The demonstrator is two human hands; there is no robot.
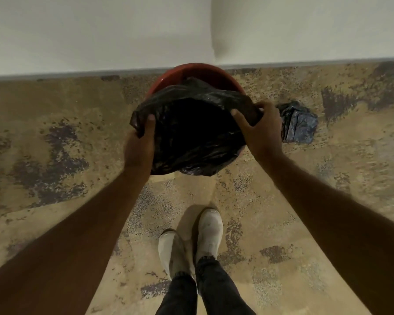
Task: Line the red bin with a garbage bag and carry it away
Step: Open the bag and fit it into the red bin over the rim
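Looking straight down at a speckled tan and dark floor (55, 137) where it meets a pale wall (100, 30). Standing on that floor, close against the base of the wall, a red bin (192, 70), only its far rim and a strip of inner wall showing. Draped over the rest of its mouth, a black garbage bag (191, 130), crinkled and glossy, open toward the camera with a dark hollow at its middle, the near edge hanging down over the front of the bin.

On the left edge of the bag, the left hand (139, 146): fingers curled and pressed together around a bunched fold of plastic, thumb (151, 119) laid on top, gripping it tight. On the right edge, the right hand (261, 130): fingers (239, 118) spread apart and bent, tips pressing into the plastic, a gathered fold pinched beneath the palm. Both bare forearms reaching in from the bottom corners.

Just beyond the right hand, lying on the floor beside the bin, a second folded dark bag (299, 122), greyish in the light.

Lower down, two pale shoes (191, 242) set close together, dark trouser legs (198, 289) above them.
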